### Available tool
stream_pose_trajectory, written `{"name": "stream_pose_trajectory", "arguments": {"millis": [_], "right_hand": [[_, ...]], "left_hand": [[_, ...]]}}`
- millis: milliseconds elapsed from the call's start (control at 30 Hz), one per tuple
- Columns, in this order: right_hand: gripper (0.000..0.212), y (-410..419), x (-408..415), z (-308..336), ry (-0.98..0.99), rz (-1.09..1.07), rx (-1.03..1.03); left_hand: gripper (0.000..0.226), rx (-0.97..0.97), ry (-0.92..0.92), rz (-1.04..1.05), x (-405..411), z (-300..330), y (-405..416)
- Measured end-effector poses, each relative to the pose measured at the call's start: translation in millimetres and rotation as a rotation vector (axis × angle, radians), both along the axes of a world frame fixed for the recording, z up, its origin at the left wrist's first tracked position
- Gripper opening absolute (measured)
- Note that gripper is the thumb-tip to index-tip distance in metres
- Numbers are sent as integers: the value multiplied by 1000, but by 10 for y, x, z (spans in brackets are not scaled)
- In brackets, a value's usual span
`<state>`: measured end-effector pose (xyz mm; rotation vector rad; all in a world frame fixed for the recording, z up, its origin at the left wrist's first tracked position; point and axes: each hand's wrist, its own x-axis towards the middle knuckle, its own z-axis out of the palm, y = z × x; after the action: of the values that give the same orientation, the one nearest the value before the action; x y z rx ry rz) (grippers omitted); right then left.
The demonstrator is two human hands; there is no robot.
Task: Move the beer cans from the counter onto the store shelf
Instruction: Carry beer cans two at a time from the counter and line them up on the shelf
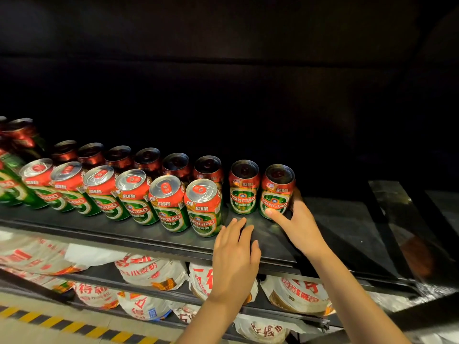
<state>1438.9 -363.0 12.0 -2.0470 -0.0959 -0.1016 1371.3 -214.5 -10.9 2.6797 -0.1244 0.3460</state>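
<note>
Dark shelving fills the room ahead, and the black store shelf [139,234] carries two rows of beer cans [104,192] running from nine o'clock toward the middle. At the row's three o'clock end, the right hand [295,222] curls thumb and fingers round the last can [276,192], probably to seat it upright beside its neighbour. The left hand [234,254] lies flat and relaxed on the shelf edge, holding nothing, perhaps steadying. Below, at six o'clock, flour bags [151,271] fill the lower shelf.
</note>
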Motion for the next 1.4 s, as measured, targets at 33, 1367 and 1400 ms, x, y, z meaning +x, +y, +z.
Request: {"name": "stream_pose_trajectory", "arguments": {"millis": [33,1367,1400], "right_hand": [[55,8,-6,15,4,6,-5],[34,4336,-4765,-70,-57,1582,-388],[33,4488,-4901,-69,-66,1643,-392]], "left_hand": [[40,6,4,0,-6,-1,4],[26,-635,-57,1511,-6827,170,3001],[24,-649,-86,1579,-6971,161,3014]]}}
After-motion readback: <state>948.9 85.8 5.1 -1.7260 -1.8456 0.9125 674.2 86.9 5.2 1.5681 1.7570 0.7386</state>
